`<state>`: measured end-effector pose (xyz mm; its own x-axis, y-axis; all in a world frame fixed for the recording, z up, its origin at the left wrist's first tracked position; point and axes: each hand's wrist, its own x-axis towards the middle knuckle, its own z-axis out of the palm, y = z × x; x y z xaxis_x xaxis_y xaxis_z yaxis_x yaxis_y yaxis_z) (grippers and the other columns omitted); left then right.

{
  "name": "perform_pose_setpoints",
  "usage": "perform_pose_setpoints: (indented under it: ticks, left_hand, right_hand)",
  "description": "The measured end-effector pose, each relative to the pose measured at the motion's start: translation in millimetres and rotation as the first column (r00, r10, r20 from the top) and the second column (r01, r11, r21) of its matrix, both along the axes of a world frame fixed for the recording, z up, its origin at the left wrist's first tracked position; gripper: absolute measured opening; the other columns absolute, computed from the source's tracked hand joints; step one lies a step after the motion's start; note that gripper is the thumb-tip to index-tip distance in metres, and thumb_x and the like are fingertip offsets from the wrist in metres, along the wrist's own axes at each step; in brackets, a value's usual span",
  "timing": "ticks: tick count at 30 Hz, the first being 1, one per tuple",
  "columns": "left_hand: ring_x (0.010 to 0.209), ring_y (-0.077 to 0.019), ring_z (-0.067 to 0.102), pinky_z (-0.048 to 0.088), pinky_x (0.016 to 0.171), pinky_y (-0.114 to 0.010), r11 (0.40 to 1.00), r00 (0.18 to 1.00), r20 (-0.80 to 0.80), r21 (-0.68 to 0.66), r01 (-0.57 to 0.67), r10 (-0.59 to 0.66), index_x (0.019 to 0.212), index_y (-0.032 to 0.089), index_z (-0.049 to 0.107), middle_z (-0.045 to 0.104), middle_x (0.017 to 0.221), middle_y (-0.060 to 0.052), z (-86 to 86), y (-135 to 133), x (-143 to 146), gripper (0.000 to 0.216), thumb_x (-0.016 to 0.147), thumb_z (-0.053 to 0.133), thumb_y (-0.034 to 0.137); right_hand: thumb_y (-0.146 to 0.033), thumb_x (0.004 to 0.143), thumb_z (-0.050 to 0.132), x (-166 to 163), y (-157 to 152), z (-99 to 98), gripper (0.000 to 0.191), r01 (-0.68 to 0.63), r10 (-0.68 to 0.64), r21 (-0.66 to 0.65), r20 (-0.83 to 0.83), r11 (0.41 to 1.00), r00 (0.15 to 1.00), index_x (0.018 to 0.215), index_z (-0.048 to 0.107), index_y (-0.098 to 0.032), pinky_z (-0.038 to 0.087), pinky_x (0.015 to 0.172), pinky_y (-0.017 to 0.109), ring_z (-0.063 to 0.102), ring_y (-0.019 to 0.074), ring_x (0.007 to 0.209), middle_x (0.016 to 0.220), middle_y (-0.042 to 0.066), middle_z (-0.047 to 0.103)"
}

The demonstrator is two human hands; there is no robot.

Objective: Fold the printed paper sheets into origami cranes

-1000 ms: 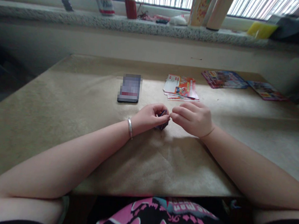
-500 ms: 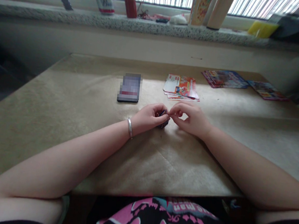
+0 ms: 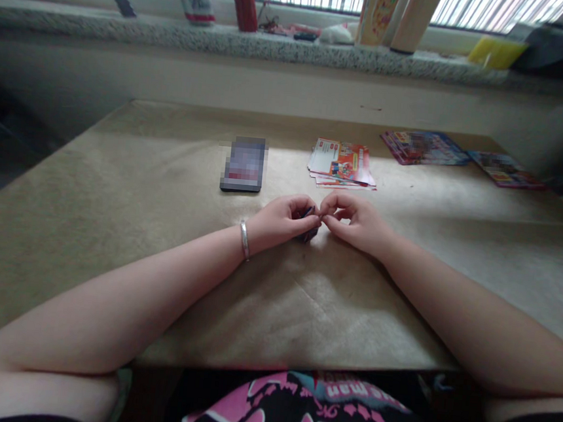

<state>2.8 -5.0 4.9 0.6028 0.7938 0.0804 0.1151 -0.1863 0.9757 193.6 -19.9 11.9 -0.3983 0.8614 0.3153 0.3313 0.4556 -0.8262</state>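
A small dark paper piece (image 3: 308,225) is held just above the bench (image 3: 114,209), near the middle of it and a bit closer to the near edge than to the far edge. The grip of the left hand (image 3: 280,221) is closed around the piece, with the fingers curled over its left side. The grip of the right hand (image 3: 356,223) is pinched together on the right side of the piece, thumb against fingertip. Most of the piece is hidden by the fingers, so its shape cannot be told. The work in hand looks like a tiny fold or tuck. For this to be done well, the piece should be held firm but not squashed by the left hand, so that it is not turned or bent. Only a small bit of paper should be taken by the right fingertips, and it should be pressed slowly along one line. Both wrists can be rested on the bench so that the hands are not shaken. A silver bangle (image 3: 244,240) is worn on the left wrist. A dark flat phone (image 3: 243,164) and a pile of red and white sheets (image 3: 342,164) are laid farther back, well apart from the hands, so nothing there needs to be bumped.
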Motion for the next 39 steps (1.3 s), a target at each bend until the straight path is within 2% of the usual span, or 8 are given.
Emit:
perform_pose_setpoints:
  ticks: [5,10,18,21,25,31,35,39]
  left_hand:
    - [0.058,-0.0079,0.05,0.04,0.055,-0.02,0.998,0.999,-0.03,0.05,-0.022,0.023,0.073,0.015,0.053,0.053,0.065,0.002,0.2,0.6,0.4,0.03,0.075,0.066,0.042]
    - [0.057,-0.0072,0.044,0.037,0.052,-0.019,0.993,0.995,-0.086,0.104,-0.046,0.055,0.068,0.016,0.05,0.048,0.062,0.004,0.4,2.6,1.1,0.029,0.074,0.064,0.04]
    - [0.056,-0.0075,0.049,0.038,0.052,-0.019,1.0,0.999,-0.048,0.024,-0.018,0.019,0.071,0.016,0.051,0.054,0.062,0.002,1.2,1.5,2.7,0.027,0.075,0.065,0.039]
    - [0.056,-0.0072,0.051,0.041,0.053,-0.019,1.0,0.999,-0.029,0.002,0.021,-0.021,0.071,0.015,0.052,0.055,0.062,0.002,1.3,0.0,3.6,0.025,0.076,0.064,0.036]
    - [0.057,-0.0071,0.052,0.042,0.055,-0.019,1.0,0.999,-0.03,-0.017,0.01,-0.011,0.076,0.015,0.055,0.057,0.065,0.002,2.2,-1.1,3.6,0.023,0.077,0.064,0.036]
    - [0.06,-0.0073,0.051,0.041,0.056,-0.019,1.0,0.998,-0.066,0.02,-0.007,0.009,0.075,0.014,0.056,0.056,0.066,0.002,2.7,1.2,1.3,0.023,0.076,0.064,0.036]
    - [0.059,-0.0077,0.05,0.039,0.054,-0.019,0.999,0.996,-0.089,0.052,-0.001,0.005,0.072,0.015,0.054,0.054,0.065,0.002,2.6,2.1,0.8,0.024,0.075,0.063,0.037]
    - [0.061,-0.009,0.052,0.041,0.055,-0.02,0.999,0.997,-0.082,0.038,-0.002,0.005,0.075,0.015,0.054,0.056,0.067,0.001,1.3,2.2,1.1,0.023,0.075,0.062,0.037]
  right_hand:
    - [-0.02,0.073,0.058,-1.8,0.3,-1.1,0.006,0.006,-0.006,-0.019,-0.009,1.0,1.0,0.079,0.06,-0.02,0.046,0.061,0.025,0.056,0.0132,0.072,0.076,0.0,0.061]
    - [-0.02,0.071,0.057,-5.7,-0.8,-2.1,0.005,0.036,-0.041,-0.103,-0.048,0.994,0.998,0.075,0.055,-0.02,0.041,0.055,0.023,0.052,0.0108,0.062,0.069,-0.002,0.057]
    - [-0.025,0.078,0.056,-9.2,3.4,-7.8,0.008,-0.018,-0.019,-0.177,-0.207,0.984,0.978,0.078,0.05,-0.022,0.04,0.054,0.023,0.051,0.0096,0.056,0.061,-0.005,0.054]
    - [-0.027,0.08,0.054,-8.4,4.4,-4.7,0.009,0.004,-0.053,-0.183,-0.26,0.983,0.964,0.08,0.047,-0.022,0.04,0.052,0.023,0.051,0.009,0.052,0.058,-0.006,0.055]
    - [-0.023,0.083,0.052,-2.5,0.4,0.3,0.004,0.005,-0.019,-0.079,-0.178,0.997,0.984,0.085,0.054,-0.021,0.044,0.057,0.024,0.054,0.01,0.059,0.069,-0.002,0.062]
    - [-0.013,0.076,0.059,5.0,-4.2,2.4,0.015,-0.027,0.013,0.179,0.077,0.984,0.997,0.089,0.061,-0.02,0.045,0.06,0.025,0.053,0.0099,0.063,0.074,-0.002,0.06]
    - [-0.019,0.079,0.06,5.1,-2.4,4.4,0.004,-0.021,-0.002,0.215,0.103,0.976,0.995,0.083,0.062,-0.021,0.045,0.058,0.024,0.053,0.0107,0.063,0.071,-0.002,0.058]
    - [-0.021,0.081,0.059,5.9,-2.0,8.9,0.004,-0.036,-0.001,0.231,0.155,0.972,0.988,0.082,0.062,-0.021,0.046,0.058,0.025,0.055,0.0123,0.067,0.074,0.0,0.061]
